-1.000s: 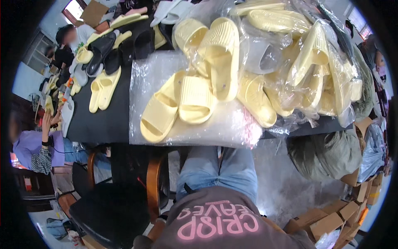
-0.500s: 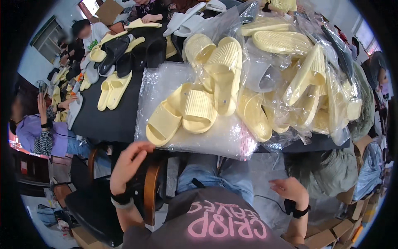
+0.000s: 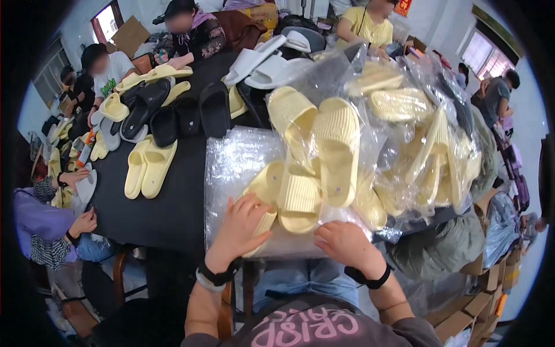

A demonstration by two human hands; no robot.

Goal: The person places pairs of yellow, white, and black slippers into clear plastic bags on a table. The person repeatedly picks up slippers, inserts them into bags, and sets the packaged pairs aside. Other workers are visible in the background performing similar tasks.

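Note:
My left hand (image 3: 238, 226) lies over a pale yellow slipper (image 3: 269, 180), fingers and thumb apart across its strap and hiding much of it. Just right of it sits a second yellow slipper (image 3: 299, 202) with a ribbed strap. My right hand (image 3: 346, 245) hovers by the near edge of the stacked clear plastic bags (image 3: 237, 147), fingers loosely bent and pointing left, nothing visible in them. Both loose slippers rest on those bags. Beyond them, a pair of yellow ribbed slippers (image 3: 335, 153) lies in clear plastic.
Bagged yellow slippers (image 3: 430, 153) heap up on the right. On the black table (image 3: 179, 211) lie a loose yellow pair (image 3: 151, 165), black slippers (image 3: 144, 113) and white slippers (image 3: 272, 69). Several co-workers sit around; one at left (image 3: 43, 214) handles a white slipper. Cardboard boxes (image 3: 462, 315) stand low right.
My left hand has moved forward and right onto the yellow slipper. My right hand has come left and forward to the bags' near edge. The view has shifted, showing more of the room.

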